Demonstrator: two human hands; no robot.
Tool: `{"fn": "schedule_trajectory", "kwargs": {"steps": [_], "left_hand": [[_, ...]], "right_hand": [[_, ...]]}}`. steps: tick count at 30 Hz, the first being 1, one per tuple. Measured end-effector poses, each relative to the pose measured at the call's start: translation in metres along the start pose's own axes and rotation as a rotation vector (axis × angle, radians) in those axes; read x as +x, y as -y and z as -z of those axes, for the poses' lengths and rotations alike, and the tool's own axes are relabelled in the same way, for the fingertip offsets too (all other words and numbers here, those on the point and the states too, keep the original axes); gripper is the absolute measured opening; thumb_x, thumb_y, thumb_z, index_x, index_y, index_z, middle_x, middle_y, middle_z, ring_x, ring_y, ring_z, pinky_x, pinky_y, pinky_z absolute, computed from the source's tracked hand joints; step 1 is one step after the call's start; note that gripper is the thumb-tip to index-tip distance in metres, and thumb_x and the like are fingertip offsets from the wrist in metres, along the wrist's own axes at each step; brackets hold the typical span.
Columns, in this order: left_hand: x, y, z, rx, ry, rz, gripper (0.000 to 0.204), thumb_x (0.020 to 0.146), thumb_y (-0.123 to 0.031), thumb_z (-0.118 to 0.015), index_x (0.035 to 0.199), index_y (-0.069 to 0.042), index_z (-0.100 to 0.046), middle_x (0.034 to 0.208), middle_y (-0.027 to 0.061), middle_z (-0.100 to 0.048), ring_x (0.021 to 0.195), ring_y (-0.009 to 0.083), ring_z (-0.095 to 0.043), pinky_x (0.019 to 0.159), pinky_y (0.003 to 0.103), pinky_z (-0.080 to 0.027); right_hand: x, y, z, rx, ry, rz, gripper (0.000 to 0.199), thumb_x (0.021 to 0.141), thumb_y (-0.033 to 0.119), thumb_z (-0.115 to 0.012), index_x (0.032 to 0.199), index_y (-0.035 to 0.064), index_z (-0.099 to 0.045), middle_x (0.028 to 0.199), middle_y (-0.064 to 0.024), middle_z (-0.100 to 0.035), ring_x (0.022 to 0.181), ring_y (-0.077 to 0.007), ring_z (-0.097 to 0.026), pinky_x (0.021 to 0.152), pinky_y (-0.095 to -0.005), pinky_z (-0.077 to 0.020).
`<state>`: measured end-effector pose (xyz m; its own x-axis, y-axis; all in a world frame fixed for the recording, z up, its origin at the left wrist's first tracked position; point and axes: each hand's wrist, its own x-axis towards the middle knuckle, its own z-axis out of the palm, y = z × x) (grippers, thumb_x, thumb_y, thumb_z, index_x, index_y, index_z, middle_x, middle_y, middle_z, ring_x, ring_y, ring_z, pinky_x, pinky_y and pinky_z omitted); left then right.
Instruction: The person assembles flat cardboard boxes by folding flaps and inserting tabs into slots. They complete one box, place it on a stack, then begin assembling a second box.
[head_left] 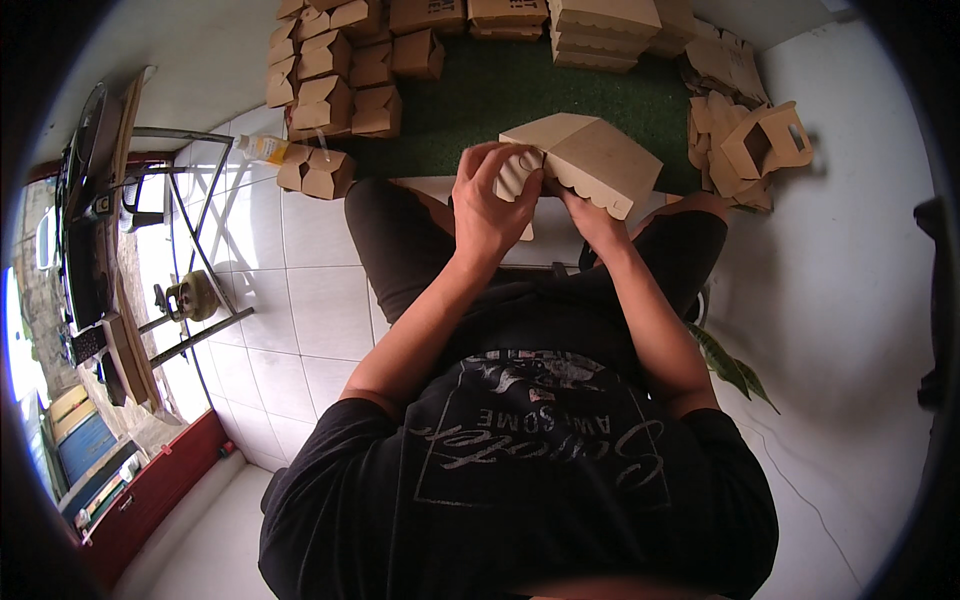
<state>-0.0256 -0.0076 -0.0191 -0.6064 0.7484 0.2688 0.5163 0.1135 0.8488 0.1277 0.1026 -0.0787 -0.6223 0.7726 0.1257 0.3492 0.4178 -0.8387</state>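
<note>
A pale tiled floor (pixel 325 300) takes up the most room, and on it I see a person in a dark shirt (pixel 560 440) sitting knees apart. In front of the knees spreads a green turf-like mat (pixel 490 100). Small brown cartons (pixel 325 105) are piled at its left end, larger stacked boxes (pixel 600 45) stand along the far side, and a heap of cardboard (pixel 725 60) lies at the right, an open carton with a slotted flap (pixel 765 143) near its front. The cardboard box (pixel 590 150) is held up, tilted, above the lap at the mat's near edge. The left hand (pixel 492 200) curls half closed around its scalloped end flap (pixel 518 173). The right hand (pixel 597 222) supports it from below; its fingers are mostly hidden, so I can't tell how far they close. Smallest is a yellow-labelled bottle (pixel 263 149) beside the cartons.
</note>
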Motion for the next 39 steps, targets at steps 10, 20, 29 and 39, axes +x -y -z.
{"fn": "schedule_trajectory", "kwargs": {"steps": [10, 20, 29, 39], "left_hand": [[0.004, 0.016, 0.004, -0.115, 0.136, 0.078, 0.041, 0.097, -0.02, -0.083, 0.139, -0.019, -0.079, 0.15, 0.0236, -0.06, 0.143, 0.041, -0.061, 0.111, 0.05, -0.059], [0.004, 0.028, 0.002, -0.354, 0.203, 0.248, 0.041, 0.106, -0.024, -0.079, 0.146, -0.019, -0.075, 0.154, 0.0168, -0.06, 0.146, 0.0309, -0.061, 0.114, 0.043, -0.059], [0.005, 0.031, 0.002, -0.644, 0.342, 0.354, 0.042, 0.114, -0.02, -0.068, 0.156, -0.021, -0.067, 0.156, 0.0117, -0.054, 0.139, 0.0291, -0.064, 0.108, 0.04, -0.061], [0.0, 0.03, -0.005, -0.642, 0.208, 0.274, 0.038, 0.112, -0.021, -0.073, 0.15, -0.017, -0.071, 0.156, 0.0122, -0.054, 0.14, 0.0253, -0.062, 0.111, 0.04, -0.06]], "right_hand": [[0.004, 0.028, 0.006, 0.265, 0.028, -0.11, 0.035, 0.107, 0.031, -0.079, 0.13, 0.0043, -0.079, 0.12, -0.009, -0.082, 0.109, -0.0228, -0.078, 0.095, -0.0383, -0.0592], [0.005, 0.029, 0.001, 0.609, 0.031, -0.324, 0.031, 0.105, 0.013, -0.081, 0.134, 0.0025, -0.076, 0.128, -0.005, -0.078, 0.117, -0.0152, -0.074, 0.101, -0.0334, -0.0586], [0.004, 0.03, -0.001, 0.631, 0.074, -0.4, 0.035, 0.107, 0.01, -0.077, 0.141, 0.0023, -0.072, 0.137, -0.0075, -0.074, 0.126, -0.0159, -0.069, 0.105, -0.0326, -0.0565], [0.004, 0.016, -0.004, 0.513, 0.082, -0.311, 0.033, 0.109, 0.013, -0.075, 0.14, 0.0006, -0.071, 0.129, -0.0071, -0.076, 0.122, -0.0173, -0.071, 0.101, -0.0323, -0.0564]]}}
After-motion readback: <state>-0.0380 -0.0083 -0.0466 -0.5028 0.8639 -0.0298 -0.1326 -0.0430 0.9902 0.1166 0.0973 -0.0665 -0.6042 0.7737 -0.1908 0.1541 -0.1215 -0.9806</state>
